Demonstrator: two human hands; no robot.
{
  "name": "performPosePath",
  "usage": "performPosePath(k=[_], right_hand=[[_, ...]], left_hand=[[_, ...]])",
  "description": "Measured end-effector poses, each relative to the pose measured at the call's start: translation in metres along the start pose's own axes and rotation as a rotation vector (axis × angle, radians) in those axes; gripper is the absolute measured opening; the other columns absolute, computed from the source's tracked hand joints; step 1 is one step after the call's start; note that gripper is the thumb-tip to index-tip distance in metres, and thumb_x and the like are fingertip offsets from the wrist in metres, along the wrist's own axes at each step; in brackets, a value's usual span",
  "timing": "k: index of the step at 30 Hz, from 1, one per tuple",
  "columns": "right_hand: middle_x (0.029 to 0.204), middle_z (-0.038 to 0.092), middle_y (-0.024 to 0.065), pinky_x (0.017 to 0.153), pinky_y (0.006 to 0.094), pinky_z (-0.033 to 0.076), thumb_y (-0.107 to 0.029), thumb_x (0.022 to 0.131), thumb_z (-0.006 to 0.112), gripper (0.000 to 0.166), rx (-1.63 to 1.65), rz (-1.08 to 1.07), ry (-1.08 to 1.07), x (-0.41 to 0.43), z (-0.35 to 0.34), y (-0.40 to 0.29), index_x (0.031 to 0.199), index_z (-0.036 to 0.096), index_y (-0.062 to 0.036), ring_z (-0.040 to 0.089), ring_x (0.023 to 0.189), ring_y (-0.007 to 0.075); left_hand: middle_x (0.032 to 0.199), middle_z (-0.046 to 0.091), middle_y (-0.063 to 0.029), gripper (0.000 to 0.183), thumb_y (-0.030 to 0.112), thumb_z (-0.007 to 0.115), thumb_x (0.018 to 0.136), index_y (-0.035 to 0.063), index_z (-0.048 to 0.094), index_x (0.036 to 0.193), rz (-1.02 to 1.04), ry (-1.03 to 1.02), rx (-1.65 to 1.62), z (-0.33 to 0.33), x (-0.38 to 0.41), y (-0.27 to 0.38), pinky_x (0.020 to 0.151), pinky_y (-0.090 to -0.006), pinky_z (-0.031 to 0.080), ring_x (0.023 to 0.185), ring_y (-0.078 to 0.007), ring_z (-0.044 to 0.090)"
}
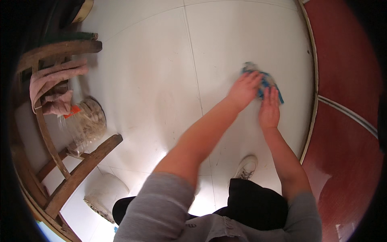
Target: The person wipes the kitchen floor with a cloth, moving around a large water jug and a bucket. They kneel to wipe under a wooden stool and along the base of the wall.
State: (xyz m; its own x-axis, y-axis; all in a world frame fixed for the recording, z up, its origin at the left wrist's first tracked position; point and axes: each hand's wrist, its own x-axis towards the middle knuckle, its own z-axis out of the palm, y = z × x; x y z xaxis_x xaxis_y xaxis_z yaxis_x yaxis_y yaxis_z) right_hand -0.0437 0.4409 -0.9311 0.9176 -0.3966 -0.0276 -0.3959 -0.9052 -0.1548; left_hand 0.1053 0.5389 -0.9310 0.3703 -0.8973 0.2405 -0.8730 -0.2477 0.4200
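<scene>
A crumpled blue and whitish cloth [267,80] lies on the pale tiled floor [157,72]. My left hand [244,90] presses down on its left part, fingers stretched over the fabric. Lower and to the right, my right hand [270,110] has its fingertips on the cloth's near edge. Both hands and the cloth are slightly blurred. The fabric beneath the fingers is hidden.
Red panels [344,54] with a raised edge border the floor on the right. To the left stands a wooden frame [81,172] with a pink towel [54,78] over it, beside a clear plastic jar [86,124]. A white container [107,190] and my shoe [248,166] are nearer.
</scene>
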Motion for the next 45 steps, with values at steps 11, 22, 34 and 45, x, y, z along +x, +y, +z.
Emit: performPosePath(k=[11, 22, 34, 45], right_hand=[[0.145, 0.041, 0.0270, 0.108, 0.0422, 0.040, -0.014, 0.094, 0.044, 0.052, -0.139, -0.087, -0.098, 0.110, 0.022, -0.096, 0.144, 0.039, -0.0012, 0.041, 0.133, 0.0429], [0.127, 0.056, 0.0164, 0.096, 0.0419, 0.049, -0.014, 0.089, 0.049, 0.037, 0.223, -0.929, -0.306, -0.084, 0.083, -0.276, 0.124, 0.053, -0.0041, 0.055, 0.119, 0.0339], [0.112, 0.062, 0.0189, 0.092, 0.0439, 0.049, -0.003, 0.073, 0.054, 0.030, 0.583, -0.347, 0.075, 0.043, -0.023, -0.234, 0.102, 0.061, 0.0007, 0.058, 0.102, 0.0385], [0.147, 0.042, 0.0202, 0.115, 0.0461, 0.028, -0.002, 0.090, 0.044, 0.048, 0.320, -0.265, 0.105, 0.092, 0.069, -0.265, 0.138, 0.048, -0.0045, 0.035, 0.139, 0.0390]], left_hand=[[0.146, 0.047, 0.0027, 0.040, 0.021, 0.050, 0.091, 0.0324, 0.060, 0.128, -0.235, -0.050, 0.381, -0.043, -0.005, -0.147, 0.110, -0.0547, 0.033, 0.136, -0.0173, 0.043], [0.124, 0.059, -0.0153, 0.037, 0.023, 0.057, 0.093, 0.0063, 0.059, 0.126, -0.976, -0.159, -0.254, -0.171, -0.357, -0.075, 0.096, -0.0384, 0.047, 0.117, -0.0316, 0.055], [0.095, 0.061, -0.0035, 0.019, 0.013, 0.062, 0.069, 0.0115, 0.070, 0.086, -0.239, 0.360, 0.148, -0.186, -0.192, -0.101, 0.082, -0.0377, 0.047, 0.095, -0.0250, 0.055], [0.133, 0.059, -0.0039, 0.034, 0.013, 0.054, 0.086, 0.0228, 0.068, 0.116, -0.455, 0.267, 0.289, -0.110, -0.176, -0.214, 0.098, -0.0364, 0.049, 0.122, -0.0242, 0.056]])
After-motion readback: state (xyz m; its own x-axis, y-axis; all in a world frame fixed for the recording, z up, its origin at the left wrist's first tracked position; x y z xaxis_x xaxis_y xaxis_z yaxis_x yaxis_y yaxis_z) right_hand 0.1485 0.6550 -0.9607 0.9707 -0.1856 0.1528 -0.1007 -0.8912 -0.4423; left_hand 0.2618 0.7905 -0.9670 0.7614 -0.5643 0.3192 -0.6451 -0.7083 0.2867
